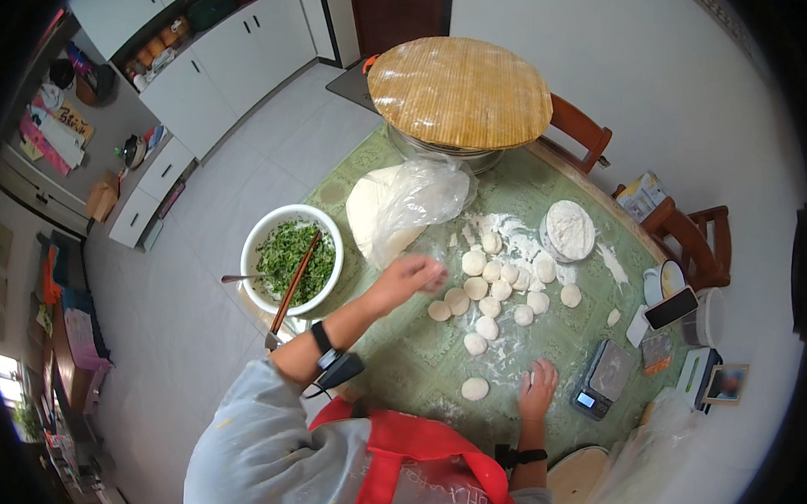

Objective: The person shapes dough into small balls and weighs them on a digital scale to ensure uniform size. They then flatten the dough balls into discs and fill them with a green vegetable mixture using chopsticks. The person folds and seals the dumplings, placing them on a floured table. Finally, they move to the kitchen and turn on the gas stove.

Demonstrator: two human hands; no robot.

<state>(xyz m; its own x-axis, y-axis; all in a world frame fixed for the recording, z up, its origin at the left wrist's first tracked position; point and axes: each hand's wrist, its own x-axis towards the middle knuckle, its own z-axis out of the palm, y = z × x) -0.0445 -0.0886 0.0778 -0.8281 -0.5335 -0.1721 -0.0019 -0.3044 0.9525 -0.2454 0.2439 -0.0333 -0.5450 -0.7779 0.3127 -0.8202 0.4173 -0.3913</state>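
My left hand (412,277) is over the table, just in front of the plastic-covered dough. Its fingers are curled and blurred, so any small thing in them is hidden. My right hand (539,385) rests at the near side of the table, fingers a little apart and holding nothing visible. Left of it lies a single flattened dough piece (475,389). Several small dough rounds (490,307) are scattered beyond, between both hands, on loose flour (504,227). A large dough mass (368,207) is partly covered by a clear plastic bag (422,199).
A white bowl (245,263) of chopped greens with chopsticks (296,281) and a spoon stands at the left edge. Flour fills a bowl (569,232) at the right. A kitchen scale (602,379) lies right of my right hand. A round slatted lid (459,90) covers a pot behind.
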